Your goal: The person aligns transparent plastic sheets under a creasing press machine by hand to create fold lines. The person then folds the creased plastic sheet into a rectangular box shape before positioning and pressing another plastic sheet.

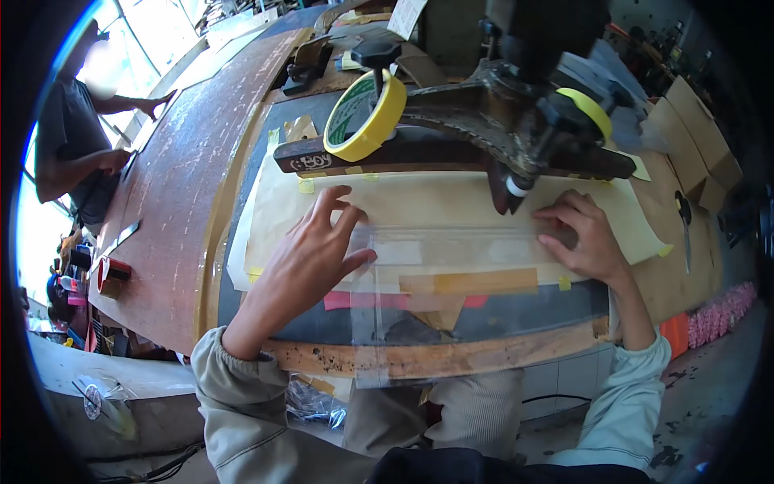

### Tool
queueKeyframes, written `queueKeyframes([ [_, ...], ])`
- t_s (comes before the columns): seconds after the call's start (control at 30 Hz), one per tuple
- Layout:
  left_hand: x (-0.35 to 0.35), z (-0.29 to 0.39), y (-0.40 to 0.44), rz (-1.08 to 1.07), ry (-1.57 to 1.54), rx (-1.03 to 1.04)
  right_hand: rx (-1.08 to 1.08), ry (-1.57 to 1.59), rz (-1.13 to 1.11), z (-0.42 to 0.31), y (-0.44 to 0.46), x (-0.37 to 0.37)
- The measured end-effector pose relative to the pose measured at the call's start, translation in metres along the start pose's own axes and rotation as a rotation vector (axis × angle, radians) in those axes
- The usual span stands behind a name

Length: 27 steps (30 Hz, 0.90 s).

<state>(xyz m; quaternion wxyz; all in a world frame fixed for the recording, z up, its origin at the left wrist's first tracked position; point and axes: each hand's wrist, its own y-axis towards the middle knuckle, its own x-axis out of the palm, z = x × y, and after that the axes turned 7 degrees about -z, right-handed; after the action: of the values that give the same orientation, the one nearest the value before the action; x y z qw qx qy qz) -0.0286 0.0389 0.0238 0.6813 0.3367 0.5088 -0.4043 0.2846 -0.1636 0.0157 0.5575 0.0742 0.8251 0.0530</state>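
A clear plastic piece [451,250] lies over the cream paper sheet [274,202], one transparent strip [371,331] hanging past the table's front edge. My left hand [306,254] is at its left end, fingers bent and spread, thumb pointing inward. At its right end is my right hand [576,234], fingers curled with a gap between thumb and forefinger. Whether either hand touches the plastic, I cannot tell. Brownish-yellow tape [476,281] runs below the plastic's middle. A dark bar [451,153] marked with white writing lies across the paper's far side.
Above the bar stands a dark metal machine [500,105] carrying a yellow tape roll [367,117] on its left knob. Scissors [684,230] lie at right, near a cardboard box [693,137]. Another person [76,137] stands left at a long brown table [193,161].
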Motion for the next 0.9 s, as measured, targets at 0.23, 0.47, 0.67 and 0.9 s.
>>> queueKeyframes([
  [0.23, -0.013, -0.014, 0.011, -0.12, -0.514, 0.084, 0.107, 0.354, -0.191, 0.012, -0.008, -0.02],
  [0.47, -0.035, 0.016, -0.042, 0.309, -1.102, 0.156, -0.011, 0.81, 0.318, -0.055, -0.076, -0.057],
  [0.67, -0.073, 0.067, -0.08, 0.598, -1.332, 0.325, -0.151, 0.767, 0.672, -0.124, -0.111, -0.087],
  [0.9, -0.09, 0.114, -0.116, 0.774, -1.223, 0.384, -0.203, 0.662, 0.928, -0.15, -0.127, -0.102],
])
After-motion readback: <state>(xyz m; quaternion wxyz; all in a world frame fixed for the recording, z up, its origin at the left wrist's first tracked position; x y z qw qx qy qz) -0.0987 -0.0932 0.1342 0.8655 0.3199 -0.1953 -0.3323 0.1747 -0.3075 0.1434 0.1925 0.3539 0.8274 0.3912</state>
